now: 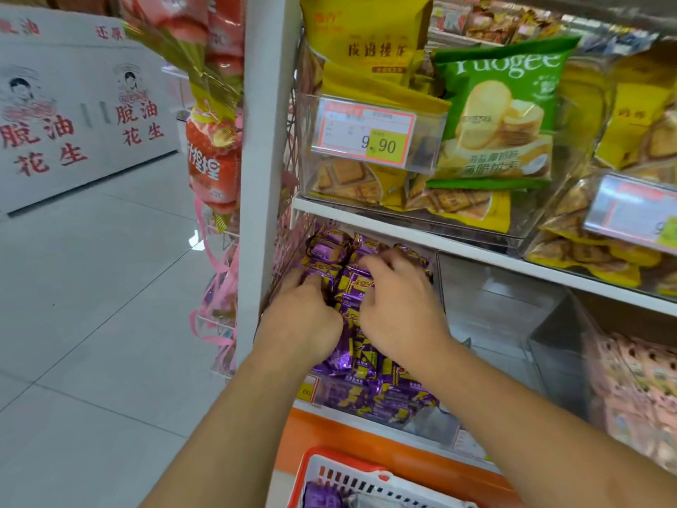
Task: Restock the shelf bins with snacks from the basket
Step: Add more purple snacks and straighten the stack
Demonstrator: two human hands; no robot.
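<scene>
A clear shelf bin (445, 430) on the lower shelf is heaped with small purple and yellow snack packets (370, 375). Both of my hands reach into it from the front. My left hand (302, 317) lies palm down on the left side of the heap, fingers curled over packets near the wire side panel. My right hand (399, 306) rests on the packets just to the right, fingers spread and bent onto them. Whether either hand grips a packet is hidden by the fingers. The red and white basket (351, 474) sits below, with a purple packet (324, 496) inside.
Above, bins hold yellow biscuit bags (370, 34) and a green Yuogee bag (502, 115), with a 9.90 price tag (366, 132). An empty clear bin (494, 324) stands right of the purple one, then pink packets (637, 390). Hanging snacks (212, 159) and grey floor lie left.
</scene>
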